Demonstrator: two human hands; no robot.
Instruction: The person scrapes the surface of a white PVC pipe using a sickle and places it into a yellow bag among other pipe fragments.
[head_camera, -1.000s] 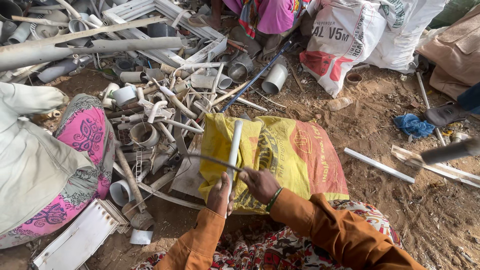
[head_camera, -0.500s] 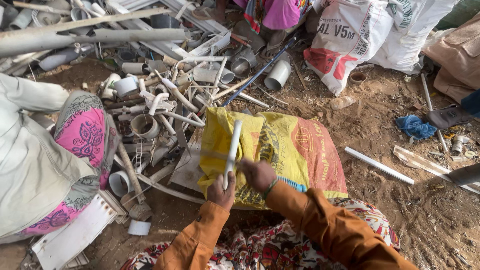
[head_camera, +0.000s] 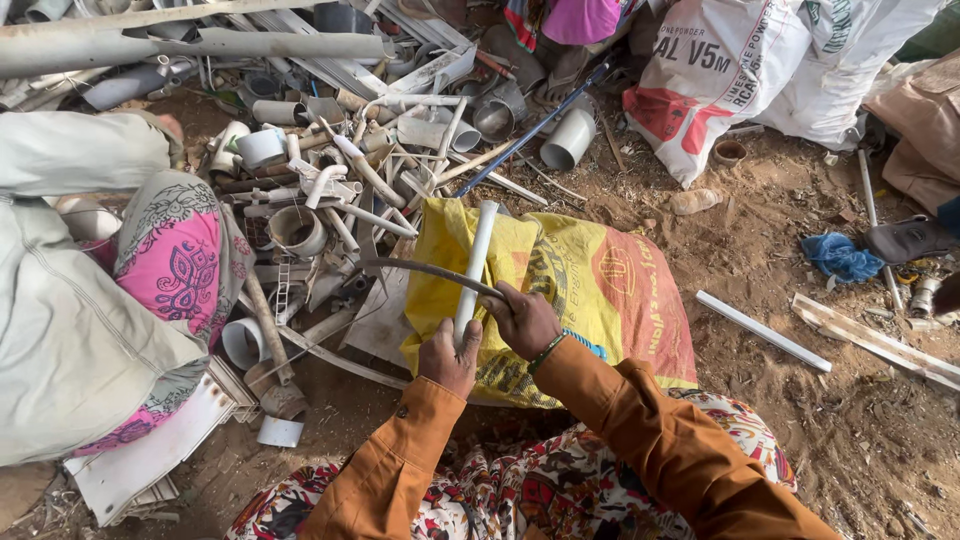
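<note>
My left hand (head_camera: 449, 357) grips the near end of a thin white plastic pipe (head_camera: 476, 258), which points away from me over a yellow sack (head_camera: 590, 290). My right hand (head_camera: 524, 318) holds a dark curved blade (head_camera: 420, 270) whose edge lies across the pipe, with its tip out to the left. Both my sleeves are orange, and a green bangle sits on my right wrist. The sack lies on the dirt in front of my knees.
A heap of white and grey pipe scraps and fittings (head_camera: 330, 170) fills the ground at far left. Another person in pink and pale cloth (head_camera: 120, 290) sits at left. White printed sacks (head_camera: 740, 70) stand at the back right. A loose white strip (head_camera: 762, 330) lies on the dirt.
The view has shifted slightly. My hands stay on the pipe and the blade; the blade has moved a little along the pipe.
</note>
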